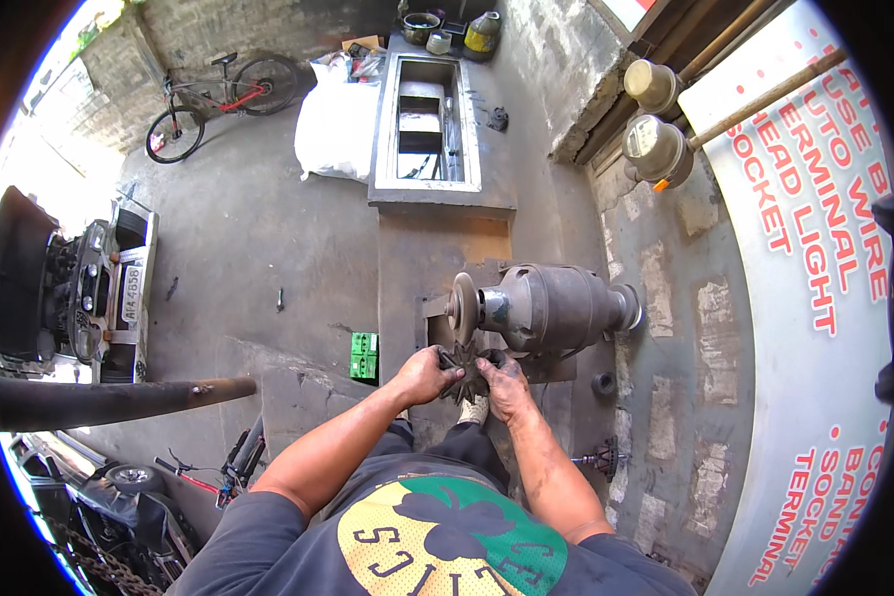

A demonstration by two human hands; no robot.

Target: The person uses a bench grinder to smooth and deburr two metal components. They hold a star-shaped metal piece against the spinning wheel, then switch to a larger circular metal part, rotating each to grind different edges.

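Left hand [425,374] and right hand [507,382] both grip a toothed sprocket [464,375] below the grinder wheel [462,309]; advise firm hold, fingers clear.

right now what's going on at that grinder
A person holds a dark, toothed metal part in both hands, left hand and right hand gripping either side. The part sits just below the wheel of a bench grinder on a stand. Whether it touches the wheel cannot be told.
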